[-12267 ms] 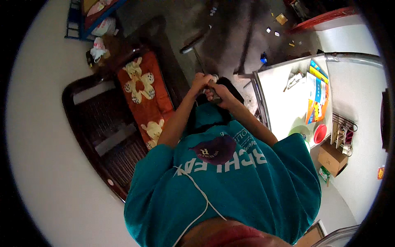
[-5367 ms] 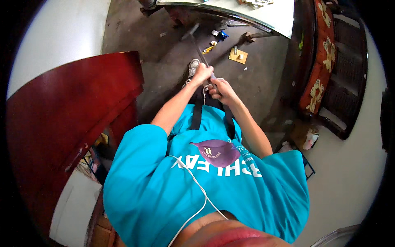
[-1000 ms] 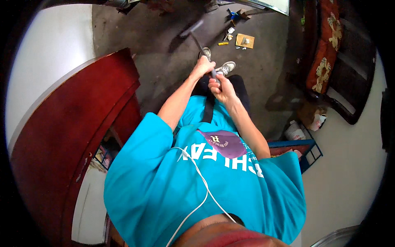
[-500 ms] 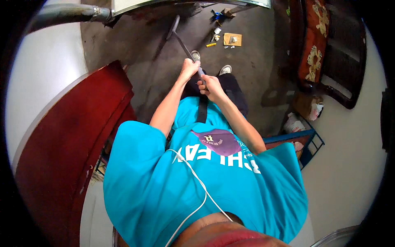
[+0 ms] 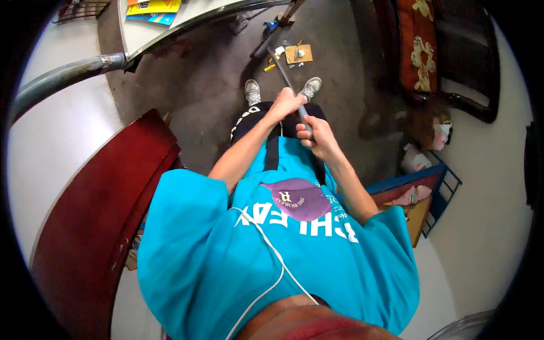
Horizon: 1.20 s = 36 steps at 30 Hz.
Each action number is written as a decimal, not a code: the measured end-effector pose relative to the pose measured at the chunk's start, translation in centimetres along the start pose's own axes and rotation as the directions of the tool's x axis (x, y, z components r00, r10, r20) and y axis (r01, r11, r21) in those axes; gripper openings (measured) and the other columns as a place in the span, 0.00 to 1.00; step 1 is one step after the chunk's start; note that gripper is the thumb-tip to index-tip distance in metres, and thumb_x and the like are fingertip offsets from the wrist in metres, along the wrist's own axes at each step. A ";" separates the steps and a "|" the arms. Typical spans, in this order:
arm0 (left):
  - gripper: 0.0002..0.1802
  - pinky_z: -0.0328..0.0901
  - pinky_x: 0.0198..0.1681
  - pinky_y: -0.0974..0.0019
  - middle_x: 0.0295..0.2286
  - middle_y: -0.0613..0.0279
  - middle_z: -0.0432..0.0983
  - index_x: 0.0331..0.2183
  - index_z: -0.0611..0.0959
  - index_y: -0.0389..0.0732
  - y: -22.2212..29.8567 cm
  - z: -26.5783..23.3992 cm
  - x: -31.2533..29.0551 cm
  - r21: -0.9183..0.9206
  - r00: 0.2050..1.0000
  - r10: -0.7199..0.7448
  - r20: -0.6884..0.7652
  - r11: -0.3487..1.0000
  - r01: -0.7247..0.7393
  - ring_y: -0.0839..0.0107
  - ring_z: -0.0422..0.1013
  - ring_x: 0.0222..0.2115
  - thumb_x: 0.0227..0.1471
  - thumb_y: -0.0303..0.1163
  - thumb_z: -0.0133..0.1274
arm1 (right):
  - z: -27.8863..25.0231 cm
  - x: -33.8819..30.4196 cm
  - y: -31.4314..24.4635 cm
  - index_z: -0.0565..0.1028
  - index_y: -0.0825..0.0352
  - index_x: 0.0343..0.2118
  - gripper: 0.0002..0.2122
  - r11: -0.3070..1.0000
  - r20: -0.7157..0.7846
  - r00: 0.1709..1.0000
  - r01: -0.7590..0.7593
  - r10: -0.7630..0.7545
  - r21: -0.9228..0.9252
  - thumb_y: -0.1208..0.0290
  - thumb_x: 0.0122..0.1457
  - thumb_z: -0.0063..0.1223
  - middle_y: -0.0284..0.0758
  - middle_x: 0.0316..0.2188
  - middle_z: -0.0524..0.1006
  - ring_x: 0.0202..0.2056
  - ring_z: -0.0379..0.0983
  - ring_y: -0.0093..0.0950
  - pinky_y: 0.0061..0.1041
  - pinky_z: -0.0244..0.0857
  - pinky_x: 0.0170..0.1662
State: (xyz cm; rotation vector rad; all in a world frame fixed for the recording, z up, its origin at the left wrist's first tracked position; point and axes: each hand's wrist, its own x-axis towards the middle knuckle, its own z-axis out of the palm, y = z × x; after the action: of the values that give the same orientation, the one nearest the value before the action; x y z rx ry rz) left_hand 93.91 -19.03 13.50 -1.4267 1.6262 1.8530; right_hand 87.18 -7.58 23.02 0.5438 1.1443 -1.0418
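Since a moment ago, the head of our long-handled floor tool (image 5: 283, 73) has swung rightward and now shows blurred, close to the litter beyond our hands. Low and well left of them is a dark red wooden panel (image 5: 102, 221); up and left, a grey pipe (image 5: 68, 79) ends near the corner of a table (image 5: 187, 17) bearing printed papers (image 5: 154, 12). Ahead of the hands, a yellow strip (image 5: 270, 68), white scraps (image 5: 279, 51) and a tan board (image 5: 303, 54) lie on the floor (image 5: 187, 73). Our left hand (image 5: 287, 104) wraps the shaft; our right hand (image 5: 321, 139) grips the handle's near end, slightly apart from it. Rightward, we see a blue-framed rack (image 5: 405, 174), then an orange-cushioned settee (image 5: 469, 56).
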 end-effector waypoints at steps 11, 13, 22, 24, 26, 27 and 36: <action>0.18 0.64 0.16 0.64 0.16 0.52 0.73 0.18 0.75 0.26 1.2 3.8 14.1 -0.008 0.970 -0.101 -0.222 0.995 0.102 0.67 0.70 0.14 0.42 0.35 0.52 | -6.1 9.5 -7.7 0.61 0.65 0.31 0.06 1.000 0.114 0.993 -0.026 0.025 0.008 0.69 0.60 0.36 0.30 0.20 0.64 0.15 0.53 0.14 0.12 0.43 0.13; 0.19 0.64 0.16 0.62 0.16 0.50 0.73 0.19 0.75 0.25 3.0 6.5 12.8 0.202 0.967 -0.167 -0.190 0.958 0.205 0.66 0.70 0.14 0.42 0.35 0.53 | -9.0 9.9 -7.0 0.61 0.66 0.33 0.06 0.984 0.110 0.988 -0.120 0.106 0.135 0.69 0.61 0.34 0.30 0.20 0.64 0.15 0.54 0.14 0.12 0.43 0.13; 0.20 0.64 0.16 0.63 0.12 0.49 0.71 0.17 0.76 0.24 3.0 10.8 3.4 0.168 0.999 0.037 0.016 0.985 -0.039 0.63 0.71 0.13 0.41 0.37 0.48 | -10.6 -2.8 -6.6 0.61 0.65 0.31 0.04 0.964 0.173 0.973 -0.186 0.154 0.190 0.71 0.60 0.35 0.32 0.22 0.65 0.16 0.59 0.15 0.13 0.44 0.12; 0.20 0.63 0.14 0.64 0.11 0.50 0.70 0.15 0.76 0.26 1.3 10.0 2.3 0.046 1.000 0.017 0.026 0.999 -0.018 0.65 0.69 0.11 0.41 0.37 0.47 | -9.3 -4.2 -5.5 0.61 0.65 0.31 0.04 0.969 0.202 0.968 -0.183 0.149 0.165 0.71 0.59 0.36 0.32 0.21 0.65 0.17 0.59 0.16 0.13 0.45 0.12; 0.20 0.63 0.14 0.64 0.11 0.53 0.69 0.16 0.75 0.25 0.5 8.3 2.1 0.045 0.999 0.000 0.046 0.999 -0.002 0.66 0.68 0.10 0.42 0.36 0.47 | -8.2 -3.6 -4.4 0.62 0.65 0.33 0.05 0.981 0.196 0.970 -0.165 0.142 0.106 0.70 0.60 0.35 0.31 0.21 0.65 0.17 0.58 0.15 0.12 0.45 0.12; 0.20 0.63 0.14 0.64 0.11 0.53 0.69 0.16 0.74 0.25 -0.1 7.4 2.1 0.041 0.999 -0.009 0.038 0.999 0.008 0.66 0.68 0.10 0.42 0.36 0.47 | -7.4 -3.0 -3.8 0.62 0.65 0.34 0.06 0.988 0.194 0.971 -0.150 0.141 0.037 0.68 0.62 0.33 0.29 0.21 0.64 0.17 0.57 0.14 0.11 0.45 0.13; 0.16 0.64 0.13 0.63 0.15 0.51 0.72 0.21 0.75 0.26 -8.1 2.9 7.3 0.224 0.995 -0.095 0.007 0.970 0.091 0.65 0.70 0.11 0.43 0.33 0.50 | -3.9 6.6 3.8 0.64 0.65 0.31 0.05 0.999 0.005 0.999 -0.042 0.042 0.033 0.71 0.58 0.36 0.29 0.18 0.64 0.13 0.55 0.14 0.12 0.43 0.12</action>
State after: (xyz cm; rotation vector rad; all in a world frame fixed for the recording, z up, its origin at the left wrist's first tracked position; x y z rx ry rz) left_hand 95.16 -16.64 2.53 -1.3611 1.6693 1.5702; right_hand 89.00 -5.33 15.00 0.5897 1.1093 -1.0264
